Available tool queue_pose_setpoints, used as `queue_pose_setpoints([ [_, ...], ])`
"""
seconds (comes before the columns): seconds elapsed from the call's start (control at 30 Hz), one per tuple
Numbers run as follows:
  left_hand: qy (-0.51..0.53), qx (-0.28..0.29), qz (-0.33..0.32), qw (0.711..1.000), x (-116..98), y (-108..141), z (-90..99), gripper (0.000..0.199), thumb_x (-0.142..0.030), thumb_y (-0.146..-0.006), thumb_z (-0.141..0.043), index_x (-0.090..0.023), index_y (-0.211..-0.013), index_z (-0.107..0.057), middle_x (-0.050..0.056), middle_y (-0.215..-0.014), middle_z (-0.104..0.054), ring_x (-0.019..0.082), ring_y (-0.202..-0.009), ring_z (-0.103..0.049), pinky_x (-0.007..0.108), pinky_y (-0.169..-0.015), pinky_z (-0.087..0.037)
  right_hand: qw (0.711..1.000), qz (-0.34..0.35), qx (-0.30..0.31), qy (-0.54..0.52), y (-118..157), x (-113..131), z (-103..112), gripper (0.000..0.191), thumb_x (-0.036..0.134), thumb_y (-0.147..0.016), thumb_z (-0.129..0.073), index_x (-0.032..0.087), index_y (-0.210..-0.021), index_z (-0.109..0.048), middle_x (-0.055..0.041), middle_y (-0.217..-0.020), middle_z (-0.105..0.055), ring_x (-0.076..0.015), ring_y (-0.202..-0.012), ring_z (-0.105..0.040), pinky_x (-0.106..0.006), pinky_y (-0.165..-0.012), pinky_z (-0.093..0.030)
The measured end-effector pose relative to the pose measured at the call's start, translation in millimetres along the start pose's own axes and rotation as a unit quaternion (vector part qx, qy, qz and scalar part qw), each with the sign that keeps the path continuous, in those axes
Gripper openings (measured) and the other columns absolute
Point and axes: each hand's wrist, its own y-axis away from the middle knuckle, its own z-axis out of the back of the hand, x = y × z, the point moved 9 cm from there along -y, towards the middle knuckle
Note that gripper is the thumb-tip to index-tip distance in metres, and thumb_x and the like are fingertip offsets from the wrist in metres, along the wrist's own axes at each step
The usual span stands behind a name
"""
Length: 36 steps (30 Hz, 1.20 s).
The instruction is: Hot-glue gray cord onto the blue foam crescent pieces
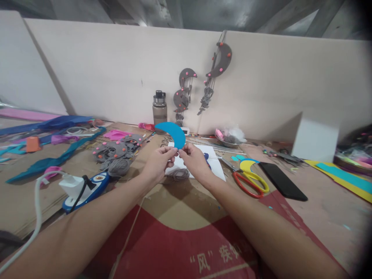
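A blue felt-like crescent moon (176, 132) is held up in front of me above the worktop. My left hand (159, 162) pinches its lower tip between thumb and fingers. Close beside it, my right hand (193, 158) grips the same tip, the two thumbs nearly touching. Under the hands lies a white sheet (216, 164) with a coil of grey cord (178, 174) on it. To the right of my right hand rest scissors with red and yellow handles (250, 185). A yellow crescent (247, 166) lies partly beneath them.
A black phone (282, 181) lies right of the scissors. At left are a power strip (99, 179), a grey yarn ball (119, 167) and dotted grey crescents (109, 150). A bottle (159, 110) stands at the back. Grey crescent hangings (223, 60) hang on the white partition (110, 69).
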Motion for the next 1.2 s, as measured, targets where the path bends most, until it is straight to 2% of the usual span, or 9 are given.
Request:
queue_pose_setpoints([
  [0.27, 0.059, -0.019, -0.022, 0.998, -6, -8, 11.6, 0.023, -0.025, -0.063, -0.074, -0.010, -0.068, -0.057, -0.001, -0.063, -0.054, 0.001, -0.046, -0.040, 0.014, -0.040, -0.027, 0.996, -0.059, 0.068, 0.013, 4, -14, -14, 0.024, 0.028, -0.072, -0.059, 0.020, -0.094, -0.056, 0.0003, -0.067, -0.062, -0.0114, -0.054, -0.051, -0.024, -0.050, -0.036],
  [0.37, 0.098, -0.024, -0.048, 0.994, -13, -14, 18.3, 0.024, -0.025, -0.063, -0.074, -0.011, -0.069, -0.055, -0.002, -0.065, -0.053, 0.000, -0.047, -0.040, 0.013, -0.039, -0.026, 0.993, -0.032, 0.083, 0.073, 4, -11, -9, 0.019, 0.023, -0.069, -0.061, 0.018, -0.087, -0.060, -0.0014, -0.072, -0.064, -0.0128, -0.062, -0.054, -0.025, -0.058, -0.038],
  [0.43, 0.101, -0.032, -0.059, 0.993, -15, -16, 22.5, 0.025, -0.026, -0.062, -0.074, -0.011, -0.069, -0.055, -0.002, -0.066, -0.054, 0.000, -0.046, -0.039, 0.013, -0.038, -0.025, 0.989, 0.018, 0.076, 0.128, 3, -1, 4, 0.007, 0.022, -0.073, -0.056, 0.018, -0.076, -0.060, -0.0007, -0.074, -0.063, -0.0129, -0.068, -0.054, -0.025, -0.063, -0.038],
  [0.57, 0.065, -0.024, -0.059, 0.996, -13, -15, 21.1, 0.027, -0.033, -0.066, -0.070, -0.012, -0.070, -0.053, -0.004, -0.058, -0.050, 0.000, -0.038, -0.032, 0.015, -0.034, -0.015, 0.973, 0.042, -0.002, 0.225, 1, 6, 51, 0.034, 0.034, -0.088, -0.035, 0.018, -0.065, -0.055, 0.0003, -0.063, -0.057, -0.0129, -0.062, -0.051, -0.024, -0.060, -0.034],
  [0.67, 0.052, -0.020, -0.060, 0.997, -13, -12, 17.7, 0.028, -0.035, -0.068, -0.069, -0.013, -0.067, -0.051, -0.007, -0.050, -0.043, 0.000, -0.034, -0.025, 0.017, -0.034, -0.012, 0.947, 0.016, -0.015, 0.320, 1, -11, 75, 0.041, 0.037, -0.089, -0.031, 0.018, -0.062, -0.054, -0.0010, -0.061, -0.057, -0.0138, -0.061, -0.051, -0.025, -0.059, -0.032],
  [0.77, 0.053, -0.022, -0.064, 0.996, -15, -11, 16.9, 0.028, -0.034, -0.068, -0.069, -0.014, -0.065, -0.050, -0.008, -0.048, -0.040, 0.000, -0.034, -0.024, 0.018, -0.034, -0.012, 0.937, -0.013, -0.026, 0.349, 2, -35, 87, 0.029, 0.034, -0.085, -0.041, 0.017, -0.067, -0.057, -0.0035, -0.068, -0.060, -0.0154, -0.066, -0.053, -0.025, -0.061, -0.033],
  [0.97, 0.055, -0.023, -0.071, 0.996, -16, -11, 18.3, 0.027, -0.034, -0.068, -0.069, -0.014, -0.067, -0.050, -0.007, -0.050, -0.042, 0.001, -0.036, -0.026, 0.018, -0.035, -0.013, 0.923, -0.087, 0.016, 0.374, 11, -66, 75, 0.036, 0.050, -0.078, -0.050, 0.015, -0.083, -0.057, -0.0102, -0.082, -0.064, -0.0200, -0.075, -0.058, -0.027, -0.062, -0.037],
  [1.07, 0.049, -0.022, -0.069, 0.996, -16, -9, 15.7, 0.027, -0.033, -0.068, -0.069, -0.013, -0.069, -0.051, -0.006, -0.056, -0.048, 0.000, -0.036, -0.027, 0.017, -0.035, -0.013, 0.924, -0.119, 0.026, 0.362, 11, -74, 72, 0.031, 0.040, -0.069, -0.062, 0.014, -0.085, -0.057, -0.0127, -0.082, -0.065, -0.0225, -0.073, -0.060, -0.028, -0.060, -0.037],
  [1.2, 0.038, -0.022, -0.066, 0.997, -17, -7, 11.8, 0.027, -0.031, -0.067, -0.070, -0.012, -0.067, -0.051, -0.005, -0.060, -0.049, -0.001, -0.037, -0.027, 0.017, -0.036, -0.013, 0.940, -0.138, 0.021, 0.313, 2, -79, 72, 0.017, 0.031, -0.064, -0.062, 0.016, -0.070, -0.058, -0.0080, -0.066, -0.063, -0.0211, -0.063, -0.059, -0.028, -0.055, -0.038],
])
